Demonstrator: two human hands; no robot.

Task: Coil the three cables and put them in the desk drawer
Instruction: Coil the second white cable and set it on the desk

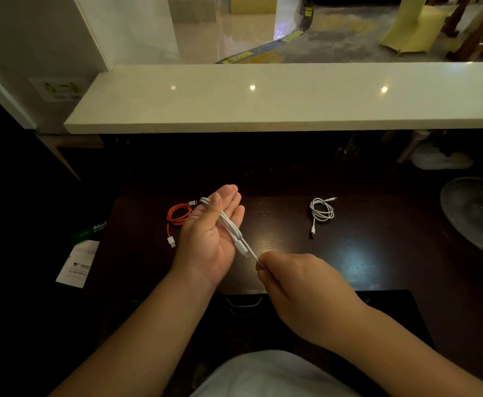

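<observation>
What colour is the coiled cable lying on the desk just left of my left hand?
Orange, with a white plug end; the orange cable shows clearly in the head view.

A dark wooden desk (349, 262) carries an orange cable (177, 217) coiled toward its left edge; a white cable (322, 210) lies coiled right of centre.

The right hand (289, 277) hides the white cable (232, 229) end it pinches.
</observation>
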